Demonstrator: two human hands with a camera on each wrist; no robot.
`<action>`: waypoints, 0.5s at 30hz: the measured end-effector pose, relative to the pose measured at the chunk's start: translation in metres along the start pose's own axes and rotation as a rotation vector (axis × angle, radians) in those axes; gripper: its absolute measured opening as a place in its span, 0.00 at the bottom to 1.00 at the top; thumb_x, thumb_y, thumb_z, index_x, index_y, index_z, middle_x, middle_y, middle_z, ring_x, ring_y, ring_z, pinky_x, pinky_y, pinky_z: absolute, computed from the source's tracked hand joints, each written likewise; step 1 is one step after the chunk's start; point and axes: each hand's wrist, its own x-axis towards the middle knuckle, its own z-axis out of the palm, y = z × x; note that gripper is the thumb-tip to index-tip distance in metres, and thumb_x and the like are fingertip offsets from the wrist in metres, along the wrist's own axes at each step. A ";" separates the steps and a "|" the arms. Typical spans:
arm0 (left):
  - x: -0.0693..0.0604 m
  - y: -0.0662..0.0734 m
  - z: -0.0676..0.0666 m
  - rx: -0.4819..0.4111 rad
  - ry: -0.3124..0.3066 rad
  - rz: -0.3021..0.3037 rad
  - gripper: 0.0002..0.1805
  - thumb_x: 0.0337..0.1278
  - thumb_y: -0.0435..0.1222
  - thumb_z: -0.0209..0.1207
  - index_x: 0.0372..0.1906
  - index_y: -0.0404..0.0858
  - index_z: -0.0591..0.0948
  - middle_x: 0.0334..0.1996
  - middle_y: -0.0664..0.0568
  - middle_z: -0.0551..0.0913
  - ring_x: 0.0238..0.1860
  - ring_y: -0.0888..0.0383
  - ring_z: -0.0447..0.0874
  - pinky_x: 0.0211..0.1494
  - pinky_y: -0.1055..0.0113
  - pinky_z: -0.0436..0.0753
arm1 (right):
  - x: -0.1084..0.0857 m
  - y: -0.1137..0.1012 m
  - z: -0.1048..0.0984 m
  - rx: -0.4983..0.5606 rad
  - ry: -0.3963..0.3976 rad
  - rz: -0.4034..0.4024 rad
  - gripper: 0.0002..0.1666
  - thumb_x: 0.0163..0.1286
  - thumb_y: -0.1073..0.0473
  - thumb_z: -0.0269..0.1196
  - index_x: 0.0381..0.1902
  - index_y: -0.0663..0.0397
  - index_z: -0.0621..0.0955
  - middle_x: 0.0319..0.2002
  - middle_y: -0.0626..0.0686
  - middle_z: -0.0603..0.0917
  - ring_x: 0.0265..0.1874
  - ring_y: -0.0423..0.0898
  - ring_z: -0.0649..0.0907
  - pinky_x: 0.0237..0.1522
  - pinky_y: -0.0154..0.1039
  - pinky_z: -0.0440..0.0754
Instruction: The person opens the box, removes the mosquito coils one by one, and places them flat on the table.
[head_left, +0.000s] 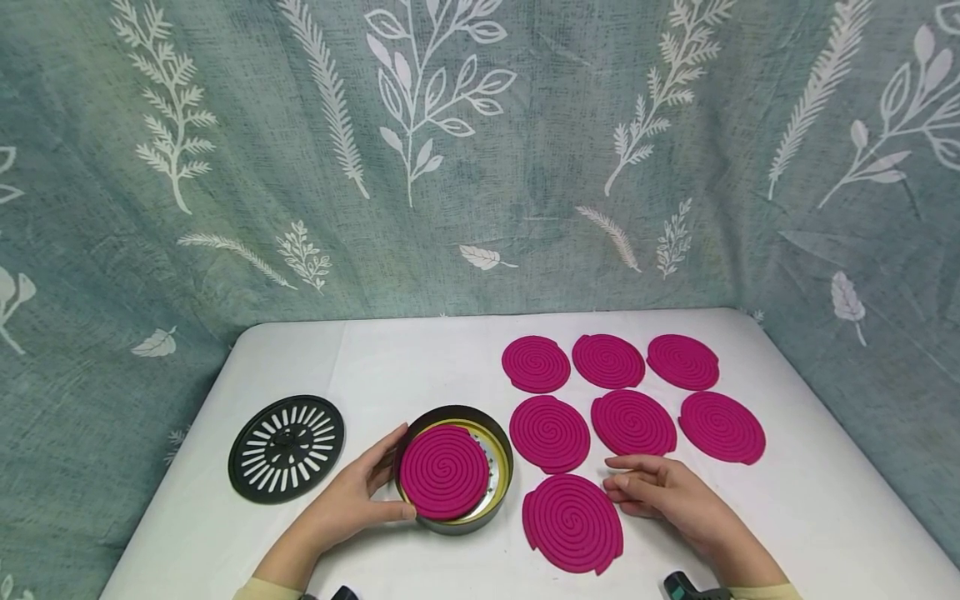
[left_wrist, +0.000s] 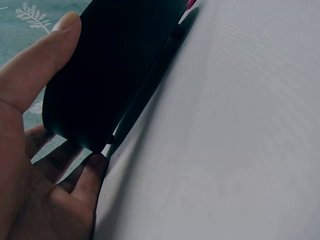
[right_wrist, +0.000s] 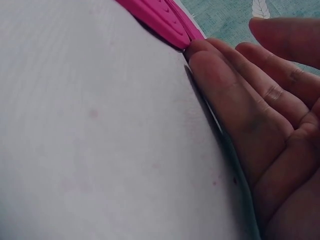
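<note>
My left hand (head_left: 367,492) grips the left side of a round black tin (head_left: 504,492) with a gold-coloured inside, thumb at the near side and fingers at the far side. In the left wrist view the tin's dark wall (left_wrist: 115,65) lies between the thumb and the fingers. Inside the tin lies a magenta mosquito coil (head_left: 444,473), a little left of centre. My right hand (head_left: 667,500) rests on the table with relaxed fingers and holds nothing. It is between a flat coil (head_left: 573,523) to its left and another coil (head_left: 634,423) just beyond its fingertips.
Several more magenta coils, such as one at the back (head_left: 536,364) and one at the right (head_left: 722,427), lie flat in loose rows. A black slotted lid (head_left: 247,479) lies at the left of the white table (head_left: 390,358). Patterned green cloth (head_left: 525,233) hangs behind.
</note>
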 end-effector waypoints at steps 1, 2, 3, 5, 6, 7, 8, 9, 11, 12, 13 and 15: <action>0.000 0.000 0.000 -0.001 -0.002 -0.002 0.62 0.32 0.43 0.82 0.77 0.55 0.59 0.72 0.55 0.63 0.72 0.59 0.60 0.70 0.75 0.66 | 0.000 0.000 0.000 0.000 -0.001 -0.001 0.32 0.73 0.57 0.61 0.66 0.75 0.68 0.51 0.66 0.83 0.50 0.55 0.84 0.52 0.44 0.86; -0.001 0.000 0.000 0.000 -0.002 -0.003 0.62 0.32 0.43 0.82 0.77 0.55 0.59 0.73 0.55 0.63 0.72 0.59 0.60 0.70 0.75 0.66 | -0.001 0.000 0.000 -0.001 -0.002 -0.002 0.32 0.73 0.57 0.61 0.66 0.75 0.68 0.51 0.66 0.83 0.50 0.55 0.84 0.52 0.44 0.86; -0.001 0.000 0.000 -0.001 -0.003 -0.005 0.61 0.32 0.43 0.82 0.77 0.56 0.59 0.73 0.55 0.63 0.73 0.58 0.60 0.70 0.75 0.66 | -0.002 0.000 0.000 -0.002 -0.005 -0.007 0.32 0.73 0.57 0.61 0.66 0.75 0.68 0.51 0.66 0.83 0.50 0.55 0.84 0.52 0.45 0.86; -0.001 0.001 0.000 0.001 -0.002 -0.007 0.61 0.32 0.43 0.81 0.77 0.56 0.59 0.73 0.55 0.63 0.73 0.58 0.60 0.70 0.75 0.66 | -0.002 0.001 0.000 -0.007 -0.008 -0.013 0.32 0.73 0.57 0.61 0.66 0.76 0.68 0.51 0.66 0.83 0.51 0.55 0.84 0.52 0.45 0.86; -0.001 0.001 0.000 0.004 -0.001 -0.005 0.61 0.32 0.44 0.81 0.77 0.55 0.59 0.73 0.55 0.63 0.73 0.58 0.60 0.70 0.75 0.66 | -0.002 0.001 0.000 -0.009 -0.009 -0.015 0.32 0.74 0.57 0.60 0.66 0.76 0.68 0.51 0.66 0.83 0.51 0.56 0.84 0.52 0.45 0.86; -0.001 0.001 0.000 0.006 0.000 -0.005 0.61 0.32 0.44 0.81 0.77 0.55 0.59 0.73 0.55 0.63 0.73 0.58 0.59 0.70 0.75 0.66 | -0.002 0.001 0.000 -0.008 -0.007 -0.013 0.32 0.73 0.57 0.61 0.66 0.75 0.68 0.51 0.66 0.83 0.51 0.56 0.84 0.52 0.45 0.86; -0.001 0.002 0.000 0.008 0.003 -0.004 0.62 0.32 0.44 0.81 0.77 0.54 0.59 0.73 0.55 0.63 0.73 0.58 0.59 0.70 0.75 0.66 | -0.002 0.001 0.000 -0.006 -0.004 -0.008 0.32 0.73 0.57 0.61 0.66 0.75 0.68 0.51 0.66 0.83 0.51 0.55 0.84 0.52 0.45 0.86; -0.001 0.002 0.000 0.010 0.004 -0.004 0.62 0.32 0.44 0.81 0.77 0.54 0.59 0.73 0.55 0.63 0.73 0.58 0.59 0.70 0.75 0.66 | -0.002 0.001 0.000 -0.005 -0.001 -0.005 0.32 0.73 0.57 0.61 0.66 0.75 0.68 0.51 0.66 0.83 0.51 0.55 0.84 0.52 0.45 0.86; -0.001 0.003 0.000 0.012 0.005 -0.009 0.62 0.32 0.44 0.82 0.77 0.54 0.59 0.73 0.56 0.63 0.73 0.59 0.59 0.70 0.75 0.66 | -0.002 0.001 -0.001 -0.004 -0.002 -0.002 0.32 0.73 0.57 0.61 0.66 0.75 0.68 0.51 0.66 0.83 0.51 0.55 0.84 0.52 0.45 0.86; -0.001 0.003 0.001 0.011 0.004 -0.013 0.62 0.32 0.44 0.82 0.77 0.53 0.59 0.73 0.56 0.63 0.73 0.59 0.59 0.70 0.75 0.66 | -0.002 0.001 -0.001 -0.001 -0.002 0.000 0.32 0.73 0.57 0.61 0.66 0.75 0.68 0.51 0.66 0.83 0.51 0.54 0.84 0.52 0.45 0.86; -0.001 0.004 0.000 0.009 0.003 -0.016 0.62 0.32 0.44 0.82 0.77 0.54 0.59 0.73 0.56 0.63 0.73 0.59 0.59 0.70 0.75 0.66 | -0.002 0.000 -0.001 0.001 -0.005 -0.006 0.32 0.74 0.57 0.60 0.66 0.75 0.68 0.51 0.66 0.83 0.51 0.55 0.84 0.52 0.45 0.86; 0.000 0.004 0.000 0.009 0.001 -0.020 0.62 0.32 0.43 0.82 0.77 0.54 0.59 0.73 0.56 0.63 0.73 0.59 0.59 0.70 0.75 0.66 | -0.002 0.000 -0.002 0.005 -0.015 -0.016 0.32 0.74 0.57 0.60 0.66 0.76 0.68 0.51 0.66 0.82 0.51 0.55 0.84 0.52 0.45 0.86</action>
